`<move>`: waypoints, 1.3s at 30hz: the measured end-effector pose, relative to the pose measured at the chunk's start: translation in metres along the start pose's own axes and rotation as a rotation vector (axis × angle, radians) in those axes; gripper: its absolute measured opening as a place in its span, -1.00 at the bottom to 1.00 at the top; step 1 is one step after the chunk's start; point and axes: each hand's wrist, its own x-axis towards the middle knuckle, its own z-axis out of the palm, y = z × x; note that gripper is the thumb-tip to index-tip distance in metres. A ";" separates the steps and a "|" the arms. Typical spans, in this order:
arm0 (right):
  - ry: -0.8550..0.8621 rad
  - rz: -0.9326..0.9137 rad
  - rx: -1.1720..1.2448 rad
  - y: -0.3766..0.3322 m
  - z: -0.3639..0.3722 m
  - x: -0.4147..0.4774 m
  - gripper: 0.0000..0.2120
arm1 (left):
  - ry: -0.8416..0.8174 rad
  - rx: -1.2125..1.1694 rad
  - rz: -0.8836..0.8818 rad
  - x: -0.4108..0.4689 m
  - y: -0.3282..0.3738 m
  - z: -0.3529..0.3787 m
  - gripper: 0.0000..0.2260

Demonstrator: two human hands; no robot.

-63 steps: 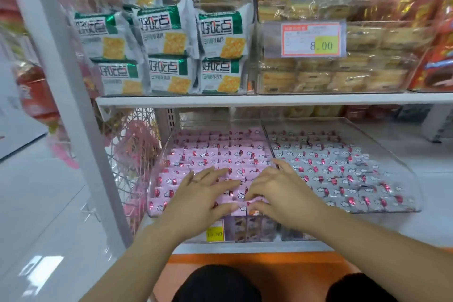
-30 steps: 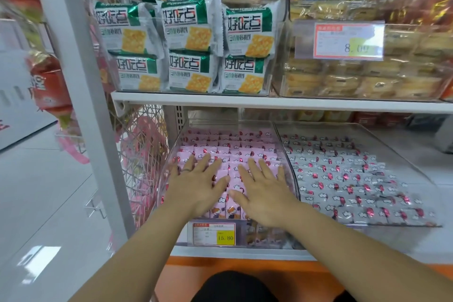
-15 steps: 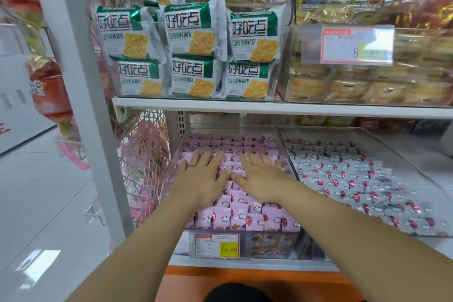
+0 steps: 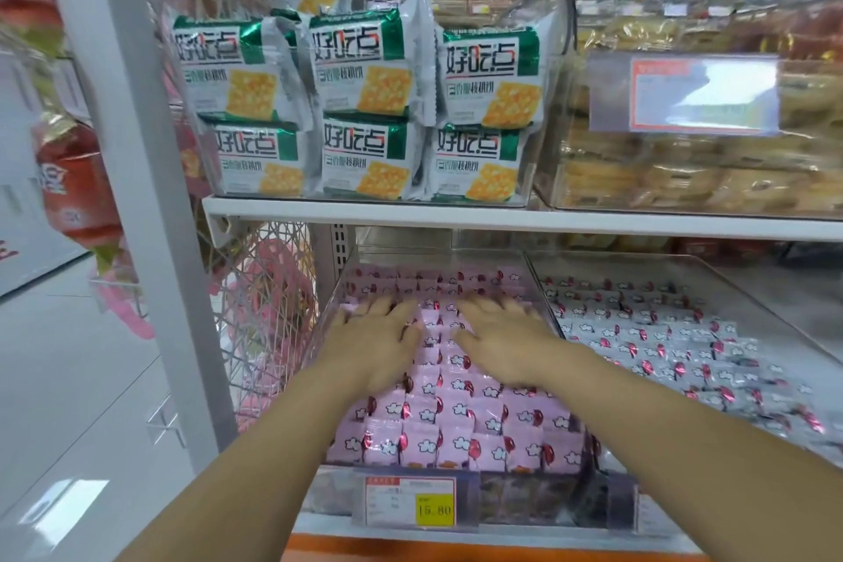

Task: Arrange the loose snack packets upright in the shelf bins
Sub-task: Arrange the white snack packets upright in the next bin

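Though motion-blurred, left hand (image 4: pixel 374 347) and right hand (image 4: pixel 502 342) lie flat, released, on pink packets (image 4: pixel 456 418), hiding some.

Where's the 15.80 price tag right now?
Head view, bottom centre: the price tag sits on the front wall of the left bin on the lower shelf, just below the front row of pink packets.

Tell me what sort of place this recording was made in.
Most likely a grocery or convenience store aisle. A price label reading 15.80 sits below rows of identical pink snack packets, and green cracker packs are stacked on the white shelf above.
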 end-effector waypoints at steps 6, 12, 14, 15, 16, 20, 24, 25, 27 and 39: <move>0.008 0.037 0.006 0.003 0.002 0.041 -0.46 | -0.008 0.056 -0.012 0.043 -0.010 0.005 -0.51; -0.051 0.051 -0.051 0.010 0.003 0.062 -0.39 | -0.061 0.104 -0.033 0.056 -0.012 0.005 -0.47; -0.041 0.055 -0.065 0.010 0.003 0.063 -0.39 | -0.077 0.112 -0.044 0.052 -0.011 0.005 -0.47; -0.023 0.062 -0.079 0.010 0.003 0.062 -0.39 | -0.086 0.121 -0.049 0.051 -0.011 0.005 -0.48; -0.003 0.072 -0.094 0.008 0.003 0.061 -0.39 | -0.096 0.129 -0.054 0.050 -0.010 0.004 -0.48; 0.046 0.092 -0.059 0.003 -0.003 0.060 -0.42 | -0.111 0.115 -0.065 0.052 -0.010 0.000 -0.48; 0.078 -0.039 -0.093 0.006 -0.011 0.066 -0.47 | -0.085 0.112 -0.021 0.062 -0.014 0.002 -0.53; 0.037 -0.055 -0.094 0.008 -0.012 0.068 -0.48 | -0.092 0.107 -0.028 0.065 -0.014 0.002 -0.54; -0.011 -0.053 -0.101 0.011 -0.010 0.072 -0.49 | -0.122 0.082 -0.063 0.073 -0.013 0.003 -0.53; 0.092 -0.220 0.076 0.024 -0.018 0.003 -0.48 | -0.024 -0.036 0.006 0.038 0.012 -0.030 -0.55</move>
